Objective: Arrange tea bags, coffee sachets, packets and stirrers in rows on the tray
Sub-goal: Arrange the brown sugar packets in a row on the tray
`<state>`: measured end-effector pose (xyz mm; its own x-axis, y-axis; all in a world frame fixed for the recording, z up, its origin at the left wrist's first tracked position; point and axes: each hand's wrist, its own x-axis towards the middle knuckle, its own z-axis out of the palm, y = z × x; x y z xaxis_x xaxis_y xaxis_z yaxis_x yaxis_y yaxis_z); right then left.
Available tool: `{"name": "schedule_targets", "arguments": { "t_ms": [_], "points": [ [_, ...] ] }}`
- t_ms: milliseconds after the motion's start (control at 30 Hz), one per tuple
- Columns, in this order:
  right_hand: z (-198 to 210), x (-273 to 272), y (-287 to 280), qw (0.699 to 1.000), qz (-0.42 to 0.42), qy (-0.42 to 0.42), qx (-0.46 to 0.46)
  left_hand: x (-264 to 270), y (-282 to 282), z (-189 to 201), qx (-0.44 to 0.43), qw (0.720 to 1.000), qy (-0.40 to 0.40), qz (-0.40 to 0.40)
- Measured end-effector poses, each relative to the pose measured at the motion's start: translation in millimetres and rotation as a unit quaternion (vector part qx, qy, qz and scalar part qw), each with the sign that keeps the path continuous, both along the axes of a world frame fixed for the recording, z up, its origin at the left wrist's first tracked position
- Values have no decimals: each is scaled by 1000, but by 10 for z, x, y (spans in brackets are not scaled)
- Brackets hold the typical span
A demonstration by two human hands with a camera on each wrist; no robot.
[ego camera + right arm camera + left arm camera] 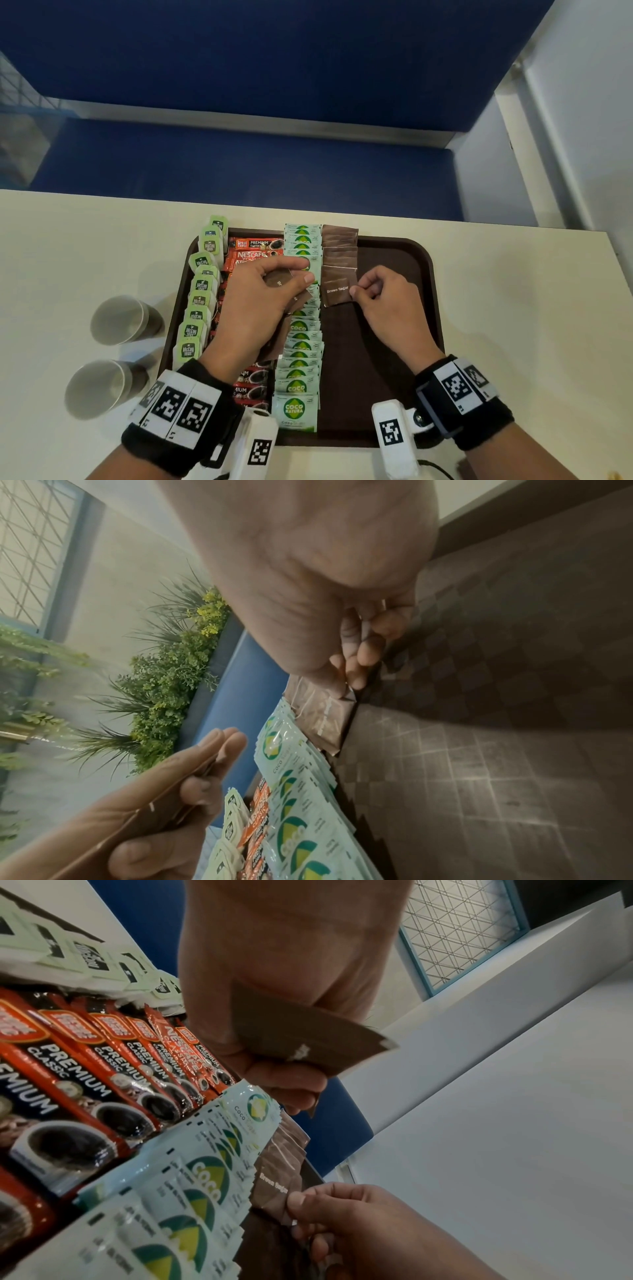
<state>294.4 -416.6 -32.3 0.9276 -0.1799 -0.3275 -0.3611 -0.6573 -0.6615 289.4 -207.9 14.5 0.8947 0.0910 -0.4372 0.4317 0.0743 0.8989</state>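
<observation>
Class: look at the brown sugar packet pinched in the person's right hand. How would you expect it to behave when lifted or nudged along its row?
The brown sugar packet looks flat and thin, so it is probably light and unlikely to roll. The right hand holds it by one edge with fingertips only, which suggests little weight. Its glossy wrapper may slide over the overlapped row if nudged.
</observation>
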Motion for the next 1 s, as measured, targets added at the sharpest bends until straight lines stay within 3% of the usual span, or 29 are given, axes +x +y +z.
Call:
{"name": "schedule_targets", "arguments": {
  "t_ms": [667, 1000],
  "points": [
    [4, -22, 16, 997, -39, 32, 58, -5, -18, -24, 7, 1000, 4, -3],
    [83, -25, -25, 1000, -4, -1, 2, -1, -22, -21, 16, 1000, -2, 1]
  ]
}}
